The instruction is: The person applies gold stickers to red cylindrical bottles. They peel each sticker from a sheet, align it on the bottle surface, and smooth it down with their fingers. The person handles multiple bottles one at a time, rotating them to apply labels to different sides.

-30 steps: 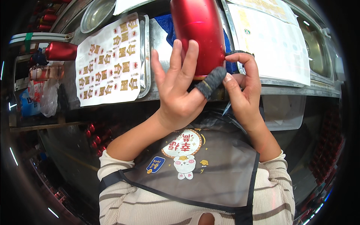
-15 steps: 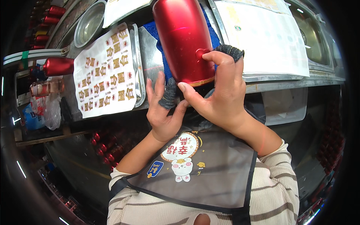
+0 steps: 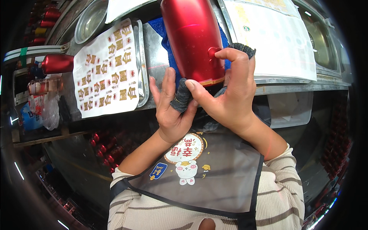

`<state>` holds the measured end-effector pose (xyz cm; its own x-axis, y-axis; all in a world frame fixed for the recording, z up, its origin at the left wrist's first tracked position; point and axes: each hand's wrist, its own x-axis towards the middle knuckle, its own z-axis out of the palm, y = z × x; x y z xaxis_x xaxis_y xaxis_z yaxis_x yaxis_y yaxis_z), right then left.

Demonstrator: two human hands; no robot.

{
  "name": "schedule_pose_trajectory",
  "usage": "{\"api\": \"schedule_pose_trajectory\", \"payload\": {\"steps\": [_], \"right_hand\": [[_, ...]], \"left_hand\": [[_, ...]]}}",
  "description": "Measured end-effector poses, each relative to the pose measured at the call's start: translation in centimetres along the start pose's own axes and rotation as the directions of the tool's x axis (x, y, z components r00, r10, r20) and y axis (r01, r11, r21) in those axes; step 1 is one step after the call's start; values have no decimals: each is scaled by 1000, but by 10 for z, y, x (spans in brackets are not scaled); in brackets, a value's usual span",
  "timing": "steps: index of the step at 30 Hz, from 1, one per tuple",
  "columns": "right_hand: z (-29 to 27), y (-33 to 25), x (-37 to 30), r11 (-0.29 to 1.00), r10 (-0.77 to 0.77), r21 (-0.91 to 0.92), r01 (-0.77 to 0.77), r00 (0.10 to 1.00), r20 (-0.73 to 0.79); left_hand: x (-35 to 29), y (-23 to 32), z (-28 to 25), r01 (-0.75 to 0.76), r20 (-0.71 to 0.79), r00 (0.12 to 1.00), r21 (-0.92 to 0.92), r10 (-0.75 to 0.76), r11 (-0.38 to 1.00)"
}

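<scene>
A glossy red bottle lies on a blue cloth, its gold-rimmed end toward me and its far end cut off by the picture's top edge. On its right side sits a small raised red patch. My right hand touches that patch with the index fingertip, while the thumb stretches out by the rim, well apart from it. My left hand is close below the rim, fingers extended and thumb near a finger wrapped in dark cloth. A similar dark wrap covers a right-hand finger.
Left of the bottle, a sheet of gold and red stickers lies over a metal tray. White sheets cover another tray to the right. A metal bowl stands at far left, near another red bottle. A clear plastic bin is below the table edge.
The red bottle has shifted slightly right, with my right hand following at the patch. My left hand has moved right, nearer to my right thumb.
</scene>
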<state>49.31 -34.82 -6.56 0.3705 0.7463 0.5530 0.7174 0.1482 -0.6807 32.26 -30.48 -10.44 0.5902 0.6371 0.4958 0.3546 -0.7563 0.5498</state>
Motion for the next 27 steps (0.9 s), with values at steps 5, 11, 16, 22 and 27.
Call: {"api": "schedule_pose_trajectory", "payload": {"steps": [5,11,16,22,27], "right_hand": [[3,0,-3,996,76,55,-76,997,-7],[0,2,-2,994,55,96,-55,998,10],[-1,3,-2,989,49,137,-50,999,11],[-2,11,-4,988,-22,151,17,999,35],[-6,11,-4,980,-31,196,14,996,80]], "left_hand": [[0,-2,2,-14,-10,1000,15,14,1000],[0,-3,-1,-5,13,1000,24,5,1000],[-2,-5,-1,-3,26,1000,20,3,1000],[5,0,-6,-24,55,998,22,23,999],[8,0,-7,-58,79,995,47,54,997]]}}
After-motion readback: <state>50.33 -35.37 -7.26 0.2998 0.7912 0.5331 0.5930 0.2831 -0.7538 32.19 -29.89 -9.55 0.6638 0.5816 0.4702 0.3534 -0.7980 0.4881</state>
